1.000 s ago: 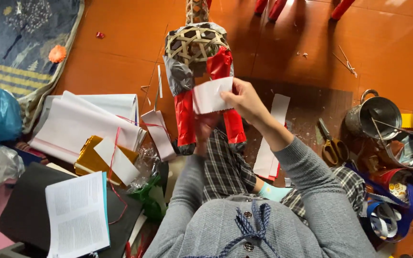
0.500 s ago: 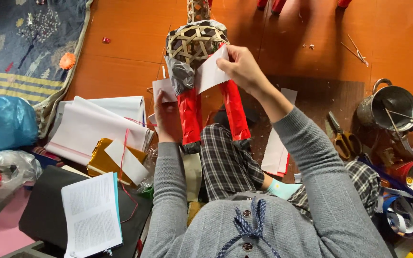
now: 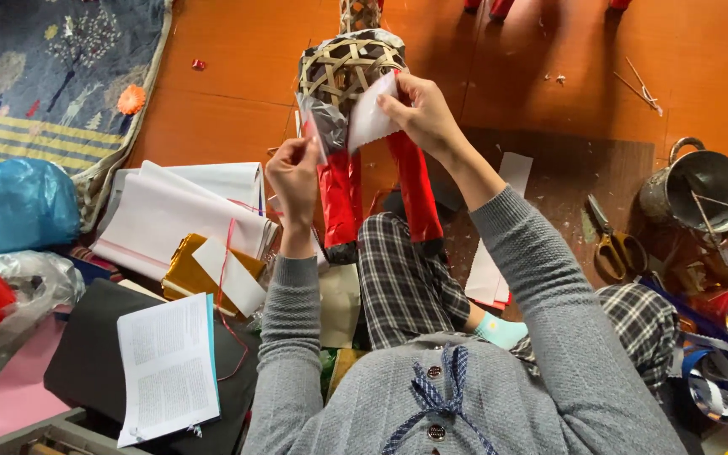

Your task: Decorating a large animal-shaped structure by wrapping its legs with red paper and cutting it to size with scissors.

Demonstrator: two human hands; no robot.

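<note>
Paper had travelled upward since a second earlier: the white paper piece (image 3: 370, 118), which then sat lower against the red legs, was now pressed by the right hand (image 3: 421, 114) onto the woven bamboo figure (image 3: 349, 72), at the bare lattice just under its top. The right hand's fingers (image 3: 398, 101) were curled and pinching the sheet's upper edge, thumb on its face, so that hand was closed on the paper. The left hand (image 3: 294, 177), which half a second before lay lower beside the left red leg, had risen and was pinched shut on a second, narrow white slip (image 3: 311, 135), held at the lattice's left side, just left of the grey foil patch (image 3: 328, 126). Below both hands hung the two red foil legs (image 3: 377, 190), one directly under each hand, their lower ends near the person's plaid-trousered knee (image 3: 402, 282).

Judged from that, the covering of the frame seemed to have moved from the legs up to the body, with most of the weave near the right hand uncovered and the sheet laid on but not smoothed down.

Well left of the left hand lay a stack of white sheets (image 3: 170, 211) and gold foil (image 3: 187, 270); nearer the person, an open booklet (image 3: 166, 366). Right of the right arm, scissors (image 3: 612, 244) rested on the floor, and beyond them stood a metal pot (image 3: 697, 190).
</note>
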